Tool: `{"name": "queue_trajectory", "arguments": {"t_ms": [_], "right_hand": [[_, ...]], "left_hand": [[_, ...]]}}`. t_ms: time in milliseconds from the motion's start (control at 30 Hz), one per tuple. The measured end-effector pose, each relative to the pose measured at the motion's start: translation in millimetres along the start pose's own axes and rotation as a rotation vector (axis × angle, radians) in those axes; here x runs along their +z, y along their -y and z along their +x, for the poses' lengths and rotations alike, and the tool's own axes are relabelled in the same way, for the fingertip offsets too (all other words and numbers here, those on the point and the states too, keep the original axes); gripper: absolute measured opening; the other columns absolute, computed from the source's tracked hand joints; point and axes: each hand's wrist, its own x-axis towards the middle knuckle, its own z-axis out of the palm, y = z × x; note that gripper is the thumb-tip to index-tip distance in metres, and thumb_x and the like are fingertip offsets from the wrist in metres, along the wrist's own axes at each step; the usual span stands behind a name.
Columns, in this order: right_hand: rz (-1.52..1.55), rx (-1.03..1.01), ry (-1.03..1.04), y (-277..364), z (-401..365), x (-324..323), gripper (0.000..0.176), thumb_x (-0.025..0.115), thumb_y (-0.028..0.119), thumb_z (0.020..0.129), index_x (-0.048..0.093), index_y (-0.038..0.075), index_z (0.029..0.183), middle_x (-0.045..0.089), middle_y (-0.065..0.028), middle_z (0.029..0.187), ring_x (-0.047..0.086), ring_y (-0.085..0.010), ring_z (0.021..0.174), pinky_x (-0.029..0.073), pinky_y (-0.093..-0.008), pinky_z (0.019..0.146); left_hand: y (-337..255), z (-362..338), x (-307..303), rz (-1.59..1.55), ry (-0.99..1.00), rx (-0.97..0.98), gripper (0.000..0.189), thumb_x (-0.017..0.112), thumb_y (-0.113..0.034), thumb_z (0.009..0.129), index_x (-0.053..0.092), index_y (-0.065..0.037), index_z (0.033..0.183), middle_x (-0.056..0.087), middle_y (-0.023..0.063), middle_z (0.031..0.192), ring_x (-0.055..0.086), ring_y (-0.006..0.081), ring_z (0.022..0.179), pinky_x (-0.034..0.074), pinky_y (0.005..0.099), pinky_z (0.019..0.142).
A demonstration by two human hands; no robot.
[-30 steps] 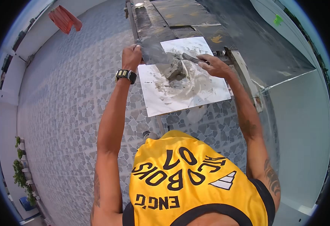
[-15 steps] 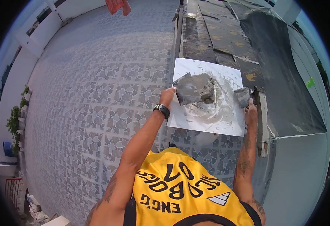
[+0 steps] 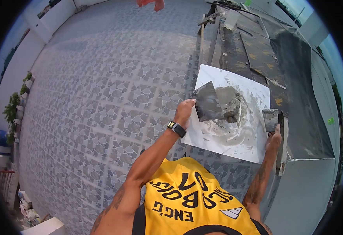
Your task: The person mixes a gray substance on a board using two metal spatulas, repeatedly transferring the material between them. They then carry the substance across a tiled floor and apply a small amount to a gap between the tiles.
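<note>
My left hand (image 3: 185, 112) is closed at the left edge of a white board (image 3: 206, 137), its fingers gripping the corner of a dark, flat, square plate (image 3: 207, 102). That plate lies over or just above the board's left part, beside a lumpy pile of wet grey mortar (image 3: 232, 108). Grey smears spread around the pile. By the board's right edge, my right hand (image 3: 273, 140) is wrapped round a putty knife (image 3: 271, 120), whose wide blade is coated with grey mortar. Most of its handle is hidden by my fingers.
The board rests at the near end of a long raised surface with dark, patterned sheets (image 3: 242, 58). A black sheet (image 3: 297, 86) covers its right side. A clear container (image 3: 231, 18) stands at the far end. Stone-patterned floor tiles (image 3: 101, 102) stretch left toward potted plants (image 3: 12, 109).
The camera view has swung, so the board appears farther right and lower. The dark plate has turned and shows a clearer square outline. Both hands keep their holds.
</note>
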Motion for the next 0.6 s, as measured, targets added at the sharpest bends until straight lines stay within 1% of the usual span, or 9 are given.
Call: {"name": "queue_trajectory", "arguments": {"t_ms": [33,67,167,233,267,300,367,433,600], "right_hand": [[0.025,-0.007,0.000,6.9,-8.4,4.8,0.055,0.056,0.047,0.098,0.059,-0.001,0.124,0.064,-0.0087,0.114,0.058,-0.0167,0.097,0.042,-0.0292,0.089],[-0.016,0.036,-0.039,14.4,-17.0,10.3,0.058,0.055,0.047,0.099,0.056,-0.003,0.129,0.061,-0.0094,0.120,0.057,-0.0177,0.104,0.042,-0.0307,0.093],[-0.018,0.064,-0.041,51.1,-53.6,37.8,0.060,0.054,0.046,0.100,0.054,-0.005,0.131,0.060,-0.0100,0.122,0.056,-0.0185,0.108,0.041,-0.0311,0.097],[-0.033,0.067,-0.065,68.0,-67.7,61.9,0.061,0.050,0.044,0.101,0.053,-0.010,0.129,0.059,-0.0140,0.125,0.056,-0.0216,0.112,0.041,-0.0318,0.100],[-0.054,0.068,-0.056,76.4,-73.8,80.1,0.062,0.049,0.044,0.102,0.053,-0.013,0.128,0.058,-0.0159,0.127,0.056,-0.0232,0.115,0.041,-0.0322,0.102],[-0.116,0.058,-0.010,78.0,-94.4,114.0,0.062,0.048,0.044,0.102,0.053,-0.012,0.129,0.058,-0.0155,0.127,0.056,-0.0228,0.114,0.041,-0.0323,0.102],[-0.164,0.059,0.096,45.5,-132.4,174.4,0.061,0.047,0.044,0.103,0.053,-0.010,0.130,0.059,-0.0148,0.127,0.056,-0.0222,0.113,0.041,-0.0325,0.100],[-0.167,0.026,0.187,4.9,-149.0,207.4,0.061,0.043,0.043,0.104,0.053,-0.011,0.130,0.058,-0.0164,0.130,0.056,-0.0239,0.116,0.042,-0.0341,0.101],[0.070,0.178,0.354,-46.9,-168.6,350.2,0.058,0.045,0.040,0.104,0.051,-0.011,0.131,0.058,-0.0154,0.128,0.056,-0.0238,0.116,0.041,-0.0360,0.102]], "left_hand": [[-8.8,-7.5,-1.0,0.016,-0.025,-0.025,0.041,0.058,-0.024,0.095,0.058,0.006,0.124,0.062,0.0129,0.124,0.050,0.0215,0.122,0.034,0.0384,0.106],[8.9,12.2,-17.5,-0.056,0.115,0.017,0.040,0.055,-0.022,0.098,0.058,0.007,0.124,0.064,0.0109,0.120,0.055,0.0179,0.114,0.039,0.0325,0.101],[-21.0,-19.7,-36.3,-0.060,0.116,0.033,0.043,0.059,-0.022,0.096,0.058,0.009,0.126,0.064,0.0087,0.117,0.054,0.0145,0.110,0.038,0.0320,0.100],[-45.7,-40.6,-50.6,-0.089,0.063,0.034,0.041,0.059,-0.021,0.096,0.059,0.009,0.124,0.065,0.0076,0.114,0.056,0.0137,0.106,0.040,0.0293,0.097],[-57.3,-48.4,-66.7,-0.113,0.063,0.030,0.040,0.059,-0.020,0.096,0.059,0.009,0.123,0.064,0.0078,0.115,0.056,0.0134,0.107,0.040,0.0285,0.097],[-70.3,-55.5,-107.0,-0.140,0.061,0.038,0.039,0.058,-0.020,0.097,0.059,0.009,0.123,0.064,0.0081,0.116,0.056,0.0131,0.107,0.041,0.0277,0.097],[-85.4,-63.6,-173.6,-0.093,-0.074,0.059,0.040,0.060,-0.020,0.096,0.059,0.009,0.123,0.064,0.0077,0.116,0.056,0.0125,0.107,0.040,0.0270,0.098],[-84.4,-71.7,-223.4,-0.078,-0.171,0.113,0.040,0.060,-0.020,0.096,0.059,0.010,0.123,0.065,0.0074,0.115,0.056,0.0122,0.107,0.038,0.0266,0.099],[-112.6,-74.6,-339.3,-0.188,-0.326,0.176,0.035,0.060,-0.020,0.096,0.063,0.008,0.116,0.066,0.0053,0.109,0.058,0.0117,0.102,0.041,0.0262,0.095]]}}
